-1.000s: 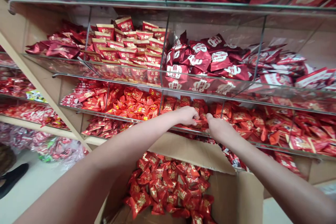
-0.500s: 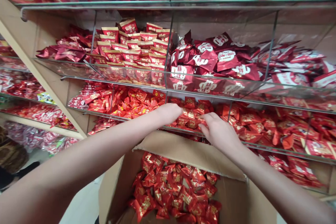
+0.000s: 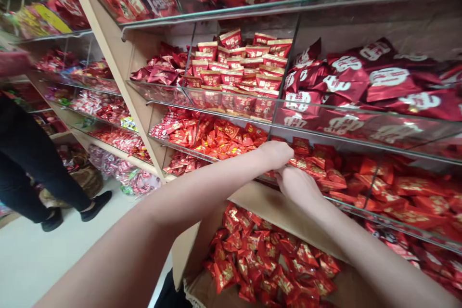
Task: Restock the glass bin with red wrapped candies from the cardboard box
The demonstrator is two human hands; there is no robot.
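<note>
My left hand (image 3: 279,153) reaches over the glass front of a lower shelf compartment, its wrist bent and its fingers hidden behind it. Just below it, almost touching, my right hand (image 3: 298,182) is curled closed at the shelf's front edge. What it holds, if anything, is hidden. Beside both hands lie small red candy packets with gold print (image 3: 317,166) in the compartment. Under my forearms stands an open cardboard box (image 3: 288,211), one flap up against the shelf. Many loose red candy packets (image 3: 260,255) of a similar look lie in it.
Above the hands, a glass shelf edge (image 3: 361,135) runs across, with gold-edged packets (image 3: 234,72) and dark red packets (image 3: 390,79) behind it. A wooden upright (image 3: 122,82) divides the shelving. At the left, a person in dark trousers (image 3: 32,159) stands on the pale floor (image 3: 72,255).
The view has turned left, bringing a person's legs into sight. My right hand has come close to my left, and its fingers have curled in.
</note>
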